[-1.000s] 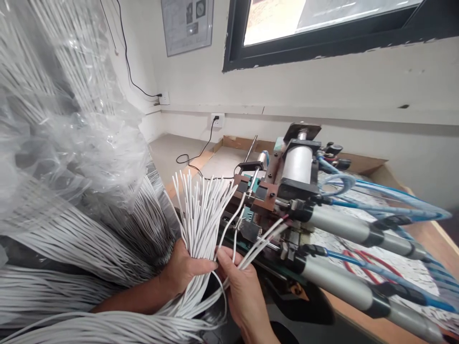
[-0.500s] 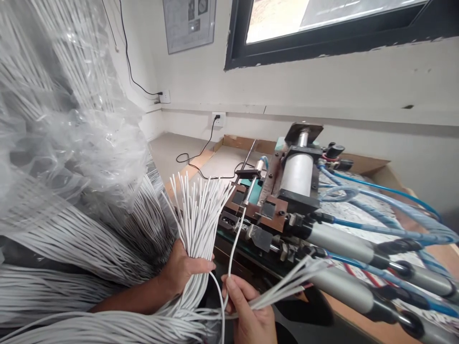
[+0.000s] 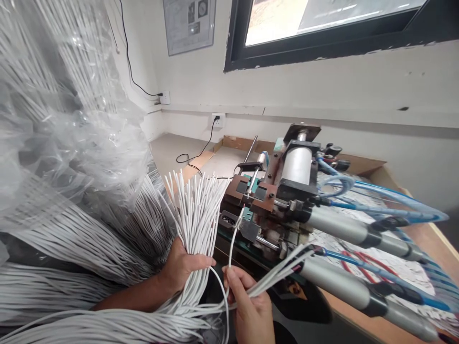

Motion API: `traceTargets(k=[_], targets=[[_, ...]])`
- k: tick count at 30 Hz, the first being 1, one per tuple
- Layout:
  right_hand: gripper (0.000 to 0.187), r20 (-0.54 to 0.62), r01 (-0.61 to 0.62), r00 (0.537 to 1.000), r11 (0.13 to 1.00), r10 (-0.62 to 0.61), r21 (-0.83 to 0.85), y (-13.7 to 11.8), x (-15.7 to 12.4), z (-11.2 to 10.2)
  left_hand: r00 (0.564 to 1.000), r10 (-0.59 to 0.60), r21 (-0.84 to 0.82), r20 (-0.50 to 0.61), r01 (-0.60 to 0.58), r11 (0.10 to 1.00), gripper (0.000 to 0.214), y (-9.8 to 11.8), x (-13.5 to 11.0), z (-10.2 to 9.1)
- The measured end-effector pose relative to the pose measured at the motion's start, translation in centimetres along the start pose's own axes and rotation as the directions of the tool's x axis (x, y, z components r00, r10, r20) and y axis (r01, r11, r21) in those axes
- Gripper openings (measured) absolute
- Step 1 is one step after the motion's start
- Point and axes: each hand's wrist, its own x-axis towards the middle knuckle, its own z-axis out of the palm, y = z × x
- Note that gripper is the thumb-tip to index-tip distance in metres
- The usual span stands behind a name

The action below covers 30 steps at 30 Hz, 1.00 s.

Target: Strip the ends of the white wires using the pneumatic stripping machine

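Note:
My left hand (image 3: 183, 268) is closed round a thick bundle of white cables (image 3: 196, 210) whose cut ends fan upward. My right hand (image 3: 249, 308) grips a few white cables (image 3: 278, 274) that stick out to the right, and pinches a single white cable (image 3: 234, 234) between thumb and forefinger. That single cable rises with its tip at the jaws of the pneumatic machine (image 3: 267, 196). The bundles run down to the bottom left.
Clear plastic wrap (image 3: 71, 129) covers heaps of white cables (image 3: 71, 239) on the left. Silver air cylinders (image 3: 340, 229) with blue hoses (image 3: 394, 205) stretch to the right over a wooden bench (image 3: 435, 239). A black cord (image 3: 195, 155) leads to a wall socket.
My right hand pulled the few cables away from the machine and down to the right. The single cable's tip now stands at the machine's jaws. My left hand kept its grip.

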Motion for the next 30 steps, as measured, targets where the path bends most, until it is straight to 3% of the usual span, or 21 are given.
traceTargets(k=[4, 7, 9, 11, 13, 16, 19, 25, 30], targets=[[0.036, 0.069, 0.111, 0.993, 0.966, -0.097, -0.233, 2.1, 1.2, -0.4, 0.999, 0.029, -0.005, 0.028, -0.028, 1.000, 0.025, 0.3, 0.1, 0.0], [0.036, 0.168, 0.094, 0.985, 0.910, -0.027, -0.405, 4.5, 2.1, -0.9, 0.997, 0.034, 0.004, 0.074, -0.034, 0.999, 0.031, 0.6, 0.1, 0.0], [0.033, 0.118, 0.090, 0.992, 0.862, -0.035, -0.498, 5.0, 2.6, -1.3, 0.995, 0.027, 0.014, 0.092, -0.029, 0.999, 0.032, 0.7, 0.1, 0.1], [0.030, -0.011, 0.145, 0.982, 0.780, -0.191, -0.609, 3.9, 3.1, -1.6, 0.993, 0.024, 0.023, 0.113, -0.027, 0.999, 0.031, 0.8, 0.1, 0.2], [0.036, -0.070, 0.244, 0.926, 0.732, -0.370, -0.637, 1.5, 3.5, -1.5, 0.990, 0.021, 0.045, 0.137, -0.027, 0.999, 0.034, 0.8, 0.1, 0.3], [0.037, 0.042, 0.343, 0.932, 0.840, -0.360, -0.420, -2.2, 3.5, -0.6, 0.989, 0.022, 0.101, 0.147, -0.037, 0.994, 0.038, 0.7, 0.2, 0.4], [0.027, 0.182, 0.331, 0.936, 0.928, -0.300, -0.171, -3.6, 2.8, 0.7, 0.990, 0.036, 0.130, 0.136, -0.054, 0.990, 0.031, 0.3, 0.2, 0.3], [0.027, 0.001, 0.243, 0.970, 0.968, -0.243, -0.056, -1.2, 2.2, 1.2, 0.990, 0.041, 0.053, 0.134, -0.049, 0.997, 0.025, 0.1, 0.4, 0.1], [0.027, 0.006, 0.137, 0.990, 0.987, -0.138, 0.085, -0.9, 2.8, 1.4, 0.995, 0.020, -0.034, 0.097, -0.017, 0.999, 0.026, 0.1, 0.6, 0.1]])
